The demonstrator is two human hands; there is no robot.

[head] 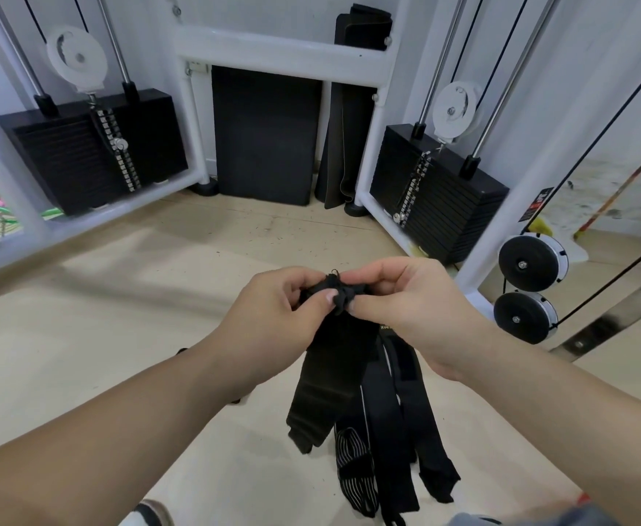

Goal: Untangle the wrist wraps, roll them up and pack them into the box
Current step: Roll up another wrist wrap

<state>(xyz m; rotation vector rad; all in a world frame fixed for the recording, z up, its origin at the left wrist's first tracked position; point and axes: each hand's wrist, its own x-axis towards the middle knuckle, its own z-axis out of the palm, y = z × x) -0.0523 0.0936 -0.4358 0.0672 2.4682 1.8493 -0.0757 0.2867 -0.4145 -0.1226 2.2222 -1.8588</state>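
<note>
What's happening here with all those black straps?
A person is holding a tangled bunch of black wrist wraps in front of a cable gym machine. The left hand and right hand both pinch the bunched top, while the loose ends hang down. None looks rolled yet, and no box is in view.

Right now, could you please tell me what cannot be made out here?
Head view:
- Where the wrist wraps tangle: covered by the left hand and right hand.
- How many wraps: hanging strips overlap.
- Lowest strap ends: cut off by bottom edge.
- The box: out of frame.
</note>
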